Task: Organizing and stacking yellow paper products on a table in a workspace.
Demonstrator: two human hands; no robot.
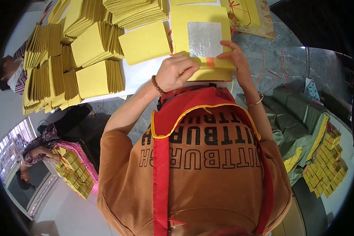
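Observation:
In front of my body lies a yellow paper stack (181, 35) with a silver foil square (204, 39) on its top sheet. A short orange strip (210, 62) crosses its near edge. My left hand (176, 70), with a beaded bracelet at the wrist, is closed at the near left corner, thumb and curled fingers pressed on the paper. Around the near right edge my right hand (238, 63) holds the stack, its fingers bent onto the top beside the foil. A bangle circles that wrist. The undersides of both grips are hidden.
Fanned yellow paper bundles (100, 45) crowd the white table (135, 76) on the left. A wooden board (265, 19) carries tied yellow bundles at the far right. Red strings (283, 70) lie on the grey floor. Another person (43, 145) is beside a pink-edged container (80, 155) of bundles.

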